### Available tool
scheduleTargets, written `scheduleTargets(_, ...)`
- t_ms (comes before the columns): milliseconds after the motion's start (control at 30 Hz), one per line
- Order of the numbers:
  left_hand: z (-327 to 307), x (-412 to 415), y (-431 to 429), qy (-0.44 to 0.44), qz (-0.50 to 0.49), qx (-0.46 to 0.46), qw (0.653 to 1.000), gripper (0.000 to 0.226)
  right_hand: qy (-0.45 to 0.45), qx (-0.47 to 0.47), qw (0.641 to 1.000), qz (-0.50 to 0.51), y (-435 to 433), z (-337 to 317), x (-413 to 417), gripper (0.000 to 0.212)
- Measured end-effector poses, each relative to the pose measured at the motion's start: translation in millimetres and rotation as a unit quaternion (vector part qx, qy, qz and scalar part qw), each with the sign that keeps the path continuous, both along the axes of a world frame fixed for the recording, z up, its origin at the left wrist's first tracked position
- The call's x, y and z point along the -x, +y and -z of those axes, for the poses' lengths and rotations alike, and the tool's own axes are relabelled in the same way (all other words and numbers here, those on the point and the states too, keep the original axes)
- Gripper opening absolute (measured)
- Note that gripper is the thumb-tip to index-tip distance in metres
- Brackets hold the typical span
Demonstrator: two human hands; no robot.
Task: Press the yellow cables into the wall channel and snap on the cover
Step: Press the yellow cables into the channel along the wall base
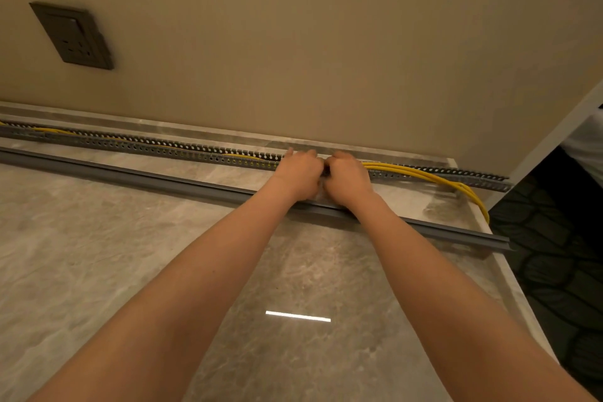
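A long grey slotted channel (163, 147) runs along the foot of the beige wall on a marble counter. Yellow cables (424, 174) lie inside it on the left, rise out of it to the right of my hands and droop over the counter's right edge. My left hand (298, 173) and my right hand (347, 178) sit side by side on the channel, fingers curled down into it where the cables enter; the fingertips are hidden. The grey cover strip (146, 178) lies loose on the counter in front of the channel, passing under my wrists.
A dark wall socket (73, 36) is set in the wall at the upper left. The marble counter (130, 271) ends at the right, with a white panel edge (554, 137) and dark patterned floor (554, 271) beyond.
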State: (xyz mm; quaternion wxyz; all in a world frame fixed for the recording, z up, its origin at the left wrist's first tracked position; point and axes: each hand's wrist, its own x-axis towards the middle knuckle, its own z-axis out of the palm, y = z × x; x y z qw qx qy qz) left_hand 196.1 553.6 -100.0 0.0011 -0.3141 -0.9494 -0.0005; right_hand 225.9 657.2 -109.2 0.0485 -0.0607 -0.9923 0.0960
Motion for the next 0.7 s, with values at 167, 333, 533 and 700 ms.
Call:
scheduleTargets(167, -1.3, 2.9, 11.6, -0.068, -0.038, -0.051, 0.996, 0.032, 0.005, 0.027, 0.999, -0.047, 16.1, -2.4, -4.8, 0.042)
scheduleTargets(333, -2.8, 6.1, 15.0, -0.065, -0.046, -0.037, 0.996, 0.027, 0.091, -0.048, 0.994, -0.022, 36.1, 6.3, -15.9, 0.034)
scheduleTargets(533, -4.4, 7.3, 14.0, -0.072, -0.045, -0.027, 0.996, 0.025, 0.078, -0.077, 0.994, -0.016, 41.3, 8.7, -19.0, 0.03)
scheduleTargets(700, -9.3, 2.7, 20.9, -0.069, -0.05, -0.003, 0.996, 0.029, 0.014, -0.051, 0.998, 0.031, 40.2, -0.1, -15.6, 0.033)
